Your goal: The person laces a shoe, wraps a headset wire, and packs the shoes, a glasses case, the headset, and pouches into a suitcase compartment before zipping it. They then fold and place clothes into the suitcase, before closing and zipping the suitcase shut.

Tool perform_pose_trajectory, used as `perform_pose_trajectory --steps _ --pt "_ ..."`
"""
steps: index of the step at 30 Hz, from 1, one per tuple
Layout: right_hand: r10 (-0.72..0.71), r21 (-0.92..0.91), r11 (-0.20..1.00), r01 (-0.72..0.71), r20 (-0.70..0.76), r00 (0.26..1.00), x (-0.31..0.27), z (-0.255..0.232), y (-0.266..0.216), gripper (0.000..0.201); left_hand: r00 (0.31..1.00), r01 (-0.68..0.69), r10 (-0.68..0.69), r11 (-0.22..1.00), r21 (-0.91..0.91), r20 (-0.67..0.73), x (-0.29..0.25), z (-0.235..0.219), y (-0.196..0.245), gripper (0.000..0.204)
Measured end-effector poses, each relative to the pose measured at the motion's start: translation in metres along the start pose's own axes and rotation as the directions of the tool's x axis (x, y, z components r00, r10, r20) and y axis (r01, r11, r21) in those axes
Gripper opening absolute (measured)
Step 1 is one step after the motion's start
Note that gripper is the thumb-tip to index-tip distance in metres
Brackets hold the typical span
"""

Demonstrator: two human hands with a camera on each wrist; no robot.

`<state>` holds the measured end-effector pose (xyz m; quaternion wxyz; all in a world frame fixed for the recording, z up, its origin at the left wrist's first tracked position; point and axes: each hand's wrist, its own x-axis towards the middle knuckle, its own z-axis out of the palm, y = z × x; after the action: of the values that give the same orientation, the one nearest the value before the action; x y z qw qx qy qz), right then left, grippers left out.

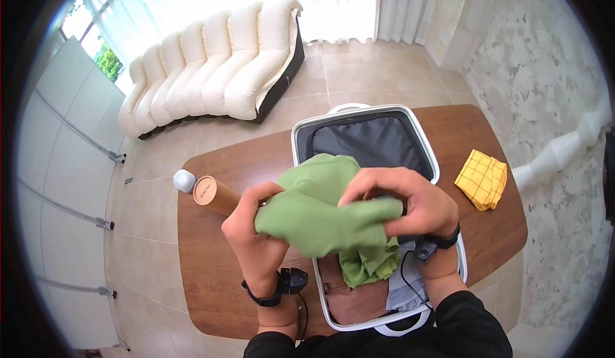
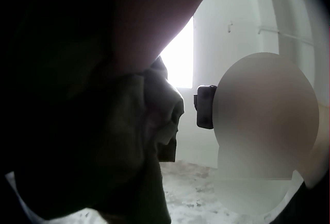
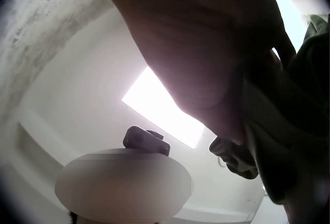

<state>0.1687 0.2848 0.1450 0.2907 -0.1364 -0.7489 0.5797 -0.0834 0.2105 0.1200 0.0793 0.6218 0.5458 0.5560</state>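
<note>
A green cloth garment (image 1: pixel 320 220) is held up between both hands above a suitcase (image 1: pixel 466 255), its folds hanging down between them. My left hand (image 1: pixel 253 236) grips its left edge, fingers curled into the fabric. With thumb and fingers, my right hand (image 1: pixel 413 204) pinches the right part. In the left wrist view the cloth (image 2: pixel 124 147) looks dark below the hand; in the right wrist view, the right hand (image 3: pixel 201 44) meets dark green fabric (image 3: pixel 289 126). Below the garment, more green cloth (image 1: pixel 368 265) lies on a brown item (image 1: pixel 352 300) and a light grey-blue one (image 1: pixel 405 291).
The open suitcase stands on a wooden table (image 1: pixel 218 262). A yellow checked cloth (image 1: pixel 482 180) lies at the right. A brown cylinder (image 1: pixel 214 194) and a white-capped container (image 1: pixel 184 180) are at the left. A cream sofa (image 1: pixel 211 63) stands beyond.
</note>
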Motion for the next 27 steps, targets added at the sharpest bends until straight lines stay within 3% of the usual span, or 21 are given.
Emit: perform_pose_trajectory --steps 2,3,4,6,8,9,11,12,17,19,21,23,26,27 --pt "-0.078 -0.085 0.992 0.091 0.144 0.986 0.002 -0.004 -0.002 0.043 0.999 0.01 -0.012 0.999 -0.051 -0.035 -0.002 0.001 -0.001 0.024" --pt "-0.153 -0.037 0.986 0.164 0.203 0.967 0.004 -0.006 0.005 0.044 0.991 0.091 -0.099 0.992 -0.092 -0.089 -0.003 0.002 -0.001 0.021" --pt "-0.096 -0.082 0.99 0.115 0.214 0.972 0.003 -0.005 0.004 0.045 0.973 0.168 -0.187 0.976 -0.138 -0.138 -0.003 0.003 0.0 0.019" --pt "-0.039 -0.129 0.989 0.069 0.221 0.974 0.0 -0.001 0.002 0.045 0.968 0.177 -0.202 0.97 -0.167 -0.15 -0.001 0.005 0.005 0.019" --pt "0.16 -0.112 0.981 -0.157 0.022 0.987 0.002 0.003 0.0 0.05 0.963 0.186 -0.218 0.963 -0.195 -0.161 0.002 0.005 0.006 0.019" --pt "0.158 -0.112 0.982 -0.155 0.021 0.987 0.005 0.006 0.001 0.05 0.961 0.194 -0.23 0.955 -0.224 -0.15 0.002 0.005 0.006 0.018" --pt "-0.164 -0.527 0.85 0.026 -0.216 0.963 0.012 0.01 0.006 0.058 0.96 0.201 -0.241 0.947 -0.253 -0.14 0.003 0.004 0.007 0.018" --pt "-0.328 -0.626 0.767 0.141 -0.193 0.925 0.017 0.01 0.01 0.067 0.963 0.207 -0.243 0.943 -0.26 -0.115 0.002 0.005 0.008 0.017" --pt "-0.315 -0.581 0.786 0.212 -0.081 0.946 0.02 0.015 0.011 0.075 0.981 0.194 -0.192 0.948 -0.253 0.033 -0.004 0.003 0.024 0.015" --pt "0.027 -0.437 0.899 -0.009 0.035 0.999 0.016 0.017 0.007 0.072 0.979 0.204 -0.193 0.935 -0.292 0.066 -0.007 0.004 0.026 0.019" --pt "-0.033 -0.445 0.893 0.069 0.089 0.996 0.016 0.014 0.015 0.063 0.972 0.223 -0.193 0.934 -0.28 0.131 -0.005 0.002 0.024 0.022" --pt "0.101 -0.423 0.906 -0.029 0.148 0.984 0.013 0.011 0.014 0.052 0.961 0.243 -0.195 0.932 -0.268 0.194 -0.001 -0.001 0.021 0.026" --pt "0.177 -0.402 0.908 -0.116 0.119 0.977 0.01 0.004 0.01 0.044 0.94 0.308 -0.223 0.879 -0.364 0.258 0.006 -0.004 0.012 0.021" --pt "0.178 -0.402 0.908 -0.116 0.12 0.977 0.009 0.002 0.01 0.044 0.906 0.399 -0.268 0.797 -0.453 0.326 0.008 -0.005 0.005 0.02"
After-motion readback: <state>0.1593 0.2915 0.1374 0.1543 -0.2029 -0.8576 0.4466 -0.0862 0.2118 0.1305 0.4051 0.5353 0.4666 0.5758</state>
